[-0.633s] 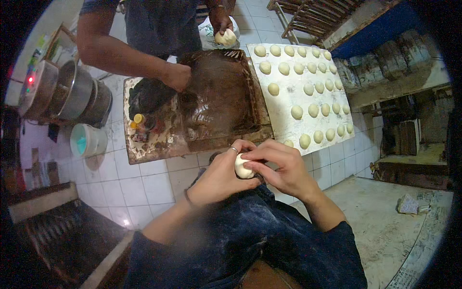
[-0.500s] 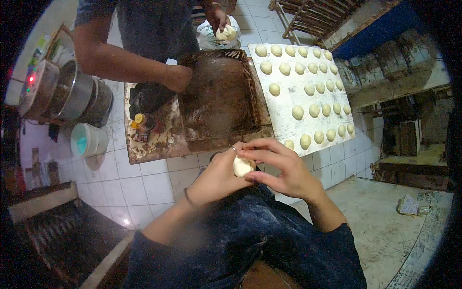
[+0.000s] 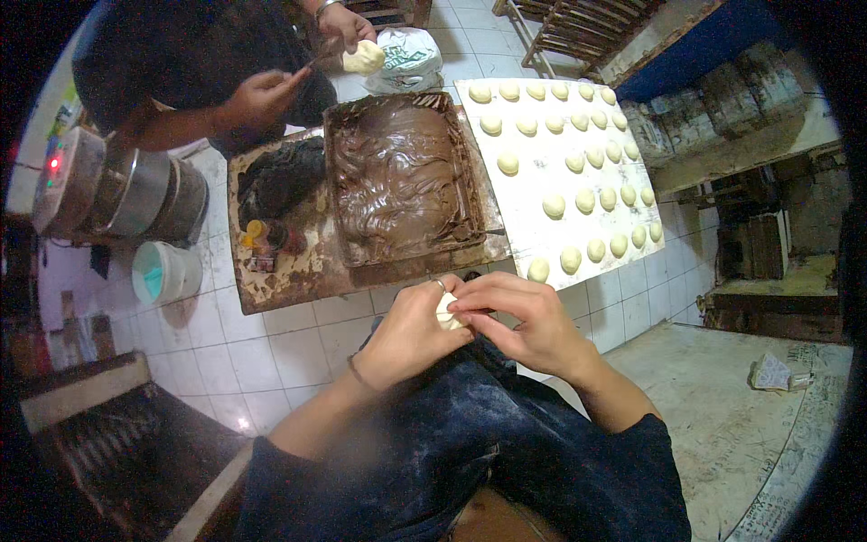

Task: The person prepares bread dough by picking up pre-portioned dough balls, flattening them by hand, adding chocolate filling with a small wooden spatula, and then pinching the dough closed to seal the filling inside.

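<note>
My left hand (image 3: pixel 411 330) cups a pale piece of dough (image 3: pixel 448 312) just below the middle of the view. The fingers of my right hand (image 3: pixel 519 321) pinch the same dough from the right, partly hiding it. Beyond my hands a dark tray (image 3: pixel 406 190) of glossy brown paste sits on a stained worktop (image 3: pixel 280 289). To its right, a white board (image 3: pixel 537 163) carries several rows of round dough balls. At the worktop's far left, a co-worker's hands (image 3: pixel 271 90) are raised, one holding a flattened piece of dough (image 3: pixel 364 57).
Stacked metal pots (image 3: pixel 126 190) and a white bucket (image 3: pixel 172 271) stand at left. A white plastic bag (image 3: pixel 406 59) lies beyond the tray, a wooden rack (image 3: pixel 582 32) at top right. A dark bench (image 3: pixel 108 434) is at lower left, a pale surface (image 3: pixel 686 425) at lower right.
The co-worker's hands have moved up and left, away from the tray, showing more of the paste. My fingers have shifted on the dough, covering more of it.
</note>
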Motion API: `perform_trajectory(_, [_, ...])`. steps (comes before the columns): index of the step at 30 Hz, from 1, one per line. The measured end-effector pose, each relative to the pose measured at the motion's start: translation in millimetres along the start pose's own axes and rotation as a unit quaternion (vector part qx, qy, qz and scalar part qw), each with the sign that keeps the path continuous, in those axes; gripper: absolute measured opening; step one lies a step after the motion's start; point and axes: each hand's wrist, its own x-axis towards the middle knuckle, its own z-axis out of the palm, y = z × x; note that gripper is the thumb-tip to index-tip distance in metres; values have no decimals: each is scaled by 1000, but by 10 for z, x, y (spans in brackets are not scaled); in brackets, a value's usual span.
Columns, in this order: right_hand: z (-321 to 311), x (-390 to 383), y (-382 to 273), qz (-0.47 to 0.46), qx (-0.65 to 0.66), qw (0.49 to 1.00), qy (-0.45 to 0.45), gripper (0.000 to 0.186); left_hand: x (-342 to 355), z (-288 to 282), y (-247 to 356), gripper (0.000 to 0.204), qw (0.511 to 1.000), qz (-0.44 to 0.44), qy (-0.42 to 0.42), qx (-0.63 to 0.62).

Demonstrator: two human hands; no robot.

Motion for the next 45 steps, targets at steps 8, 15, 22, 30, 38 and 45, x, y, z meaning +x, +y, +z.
perform_trajectory(8, [-2, 21, -21, 25, -33, 999, 24, 14, 14, 71, -1, 30, 991, 92, 73, 72])
perform_trajectory(15, [-119, 79, -166, -30, -9, 994, 107, 18, 80, -57, 75, 19, 997, 58, 15, -52])
perform_trajectory(22, [91, -51, 93, 92, 325, 918, 206, 33, 167, 10, 183, 33, 930, 210, 133, -269])
perform_trajectory(30, [134, -29, 98, 67, 507, 854, 97, 63, 144, -65, 417, 41, 930, 224, 20, -292])
perform_trajectory(38, [120, -116, 78, 146, 488, 856, 85, 64, 226, -175, 389, 19, 932, 314, -11, -183])
perform_trajectory(45, [188, -5, -21, 53, 471, 872, 121, 61, 189, 26, 380, 40, 923, 226, 126, -285])
